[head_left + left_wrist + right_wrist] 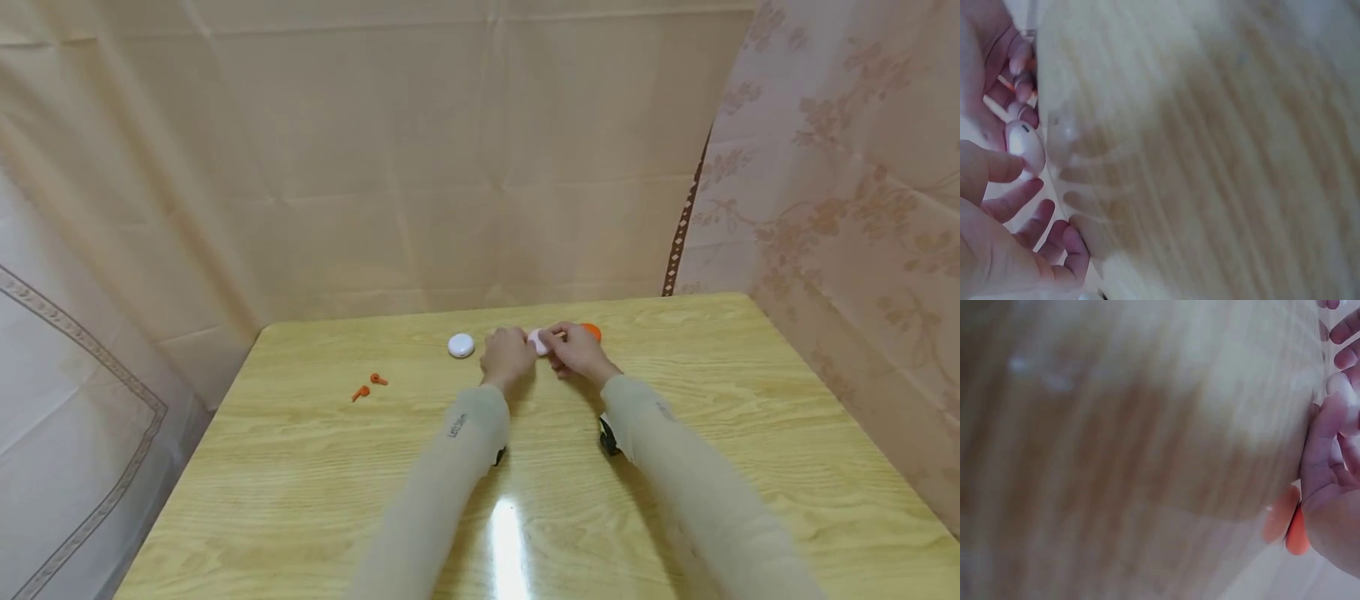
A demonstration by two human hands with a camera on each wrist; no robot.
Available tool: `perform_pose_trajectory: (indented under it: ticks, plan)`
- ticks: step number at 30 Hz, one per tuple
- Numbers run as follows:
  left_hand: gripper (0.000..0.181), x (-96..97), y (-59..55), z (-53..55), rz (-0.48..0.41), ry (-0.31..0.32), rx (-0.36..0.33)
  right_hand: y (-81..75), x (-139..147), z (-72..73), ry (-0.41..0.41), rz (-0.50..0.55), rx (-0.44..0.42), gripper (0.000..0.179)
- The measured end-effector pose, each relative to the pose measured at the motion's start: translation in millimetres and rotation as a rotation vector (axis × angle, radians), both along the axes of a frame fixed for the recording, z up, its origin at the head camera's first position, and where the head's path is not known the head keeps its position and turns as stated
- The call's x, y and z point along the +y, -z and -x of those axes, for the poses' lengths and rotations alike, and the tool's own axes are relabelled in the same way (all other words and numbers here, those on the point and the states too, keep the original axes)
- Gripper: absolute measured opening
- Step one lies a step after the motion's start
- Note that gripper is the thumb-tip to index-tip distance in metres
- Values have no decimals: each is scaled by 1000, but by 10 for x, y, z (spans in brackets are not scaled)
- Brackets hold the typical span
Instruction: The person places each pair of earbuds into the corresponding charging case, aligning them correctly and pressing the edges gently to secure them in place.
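Near the far edge of the table, both hands hold a small rounded pale pink earbud case point(538, 342) between them. My left hand point(507, 357) grips its left side, with the thumb pressed to the shell and the other fingers bent beneath in the left wrist view. From the right, my right hand point(579, 348) pinches the case with thumb and fingers. A small dark slot shows on the shell of the case point(1025, 149) in the left wrist view. Just behind the right hand lies an orange round case point(592, 331), partly hidden by that hand.
A white round case point(461, 345) lies just left of the left hand. Farther left, two orange earbuds point(362, 392) lie apart on the wooden table point(300, 483). A beige curtain point(450, 167) hangs behind the table's far edge, with a patterned cloth point(847, 183) at the right.
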State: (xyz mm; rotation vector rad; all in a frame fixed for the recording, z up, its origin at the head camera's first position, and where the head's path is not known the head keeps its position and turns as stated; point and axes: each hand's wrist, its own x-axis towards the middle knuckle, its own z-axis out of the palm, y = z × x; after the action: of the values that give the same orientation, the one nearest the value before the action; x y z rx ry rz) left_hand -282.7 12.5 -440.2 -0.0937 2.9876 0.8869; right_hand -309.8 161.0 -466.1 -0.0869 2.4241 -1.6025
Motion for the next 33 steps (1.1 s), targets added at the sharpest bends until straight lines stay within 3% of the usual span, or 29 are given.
perform_pose_trajectory:
  ticks: [5, 11, 21, 33]
  plan:
    - [33, 81, 14, -33, 113, -9, 5, -31, -10, 0, 1, -21, -26, 40]
    - [37, 110, 56, -18, 143, -22, 16, -37, -11, -7, 11, -16, -9, 43]
    - [37, 39, 13, -70, 72, -8, -13, -19, -36, -46, 6, -51, 53, 41]
    - [35, 49, 54, -102, 55, -15, -4, -37, -19, -90, -16, -54, 42, 41]
